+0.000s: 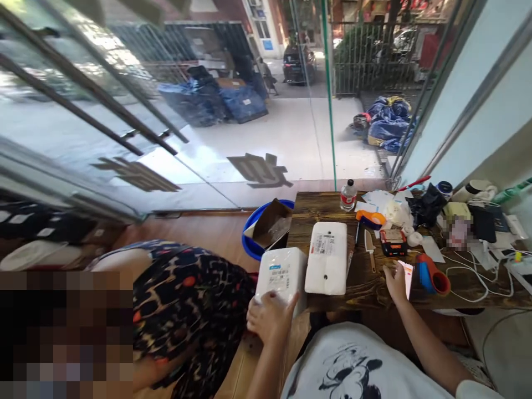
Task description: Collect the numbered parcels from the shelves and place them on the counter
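The left hand (271, 317) grips the near end of a white, plastic-wrapped rectangular parcel (280, 274) with a printed label and blue mark on top; fingers are curled over its lower edge, thumb out toward 2 o'clock. This parcel sits at the left end of the dark wooden table (366, 285), partly overhanging it. Just beside it at 3 o'clock lies a second white wrapped parcel with a barcode label (327, 256), flat on the tabletop, not touched by either hand.

The right hand (395, 281) rests on the table, holding a small white slip with a pink edge (408, 277) upright against its fingers; how tightly it is pinched cannot be told. At 3 o'clock from that hand lie a blue roll and an orange-red roll of tape (434, 275), side by side. At 12 o'clock from the hand sits a small black and orange label printer (393, 242), and at 10 o'clock a small knife with a pale handle (369, 246).

Beyond the table's left end, at 12 o'clock from the first parcel, a round blue plastic basin (250, 235) stands on the floor, holding an open brown cardboard box (272, 223) tilted inside it. A clear plastic bottle with a red label (348, 195) stands upright at the table's far edge. White cables (474, 271) trail across the right end.

At 9 o'clock, another person in a dark patterned garment (187, 310) sits close by.
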### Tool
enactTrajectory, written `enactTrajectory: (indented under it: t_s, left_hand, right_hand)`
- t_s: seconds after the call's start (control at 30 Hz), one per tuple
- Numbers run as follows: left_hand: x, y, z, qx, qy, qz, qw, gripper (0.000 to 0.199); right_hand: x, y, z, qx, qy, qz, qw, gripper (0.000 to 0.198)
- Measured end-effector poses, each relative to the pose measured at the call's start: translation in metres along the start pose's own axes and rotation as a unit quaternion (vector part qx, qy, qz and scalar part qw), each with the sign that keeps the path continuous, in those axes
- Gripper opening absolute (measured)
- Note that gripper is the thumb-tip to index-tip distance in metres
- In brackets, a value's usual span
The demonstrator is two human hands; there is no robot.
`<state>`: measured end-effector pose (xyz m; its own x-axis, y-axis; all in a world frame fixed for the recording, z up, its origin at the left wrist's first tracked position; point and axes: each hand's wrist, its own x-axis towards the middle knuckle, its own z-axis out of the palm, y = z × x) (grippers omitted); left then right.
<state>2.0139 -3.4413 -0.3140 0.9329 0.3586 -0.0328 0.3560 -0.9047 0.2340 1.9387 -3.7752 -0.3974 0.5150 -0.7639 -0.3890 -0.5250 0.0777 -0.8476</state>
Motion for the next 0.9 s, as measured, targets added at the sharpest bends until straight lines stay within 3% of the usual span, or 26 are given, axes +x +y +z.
enactTrajectory:
  t_s: [0.13,0.23,0.37,0.5,0.7,0.9]
  left_hand:
    - [-0.003,-0.032,0.009,-0.012,-0.001,0.109,0.994,0.052]
    - [-0.005,-0.048,0.019,-0.019,0.041,0.177,0.983,0.053]
    - [-0.001,-0.059,0.025,-0.015,0.089,0.250,0.964,0.053]
    - [0.008,-0.067,0.023,-0.012,0.081,0.306,0.948,0.057]
    - [0.013,-0.070,0.021,-0.005,0.036,0.311,0.950,0.060]
    - [0.014,-0.070,0.023,-0.009,0.065,0.322,0.944,0.061]
  right_hand:
    - [-0.052,-0.010,0.057,0.062,-0.151,0.063,0.985,0.078]
    - [-0.083,-0.017,0.086,0.094,-0.200,0.115,0.968,0.082]
    - [-0.099,-0.027,0.098,0.111,-0.184,0.110,0.971,0.081]
    - [-0.099,-0.029,0.098,0.111,-0.161,0.093,0.976,0.071]
    - [-0.098,-0.024,0.102,0.103,-0.133,0.075,0.983,0.063]
    - [-0.099,-0.025,0.101,0.100,-0.136,0.073,0.983,0.062]
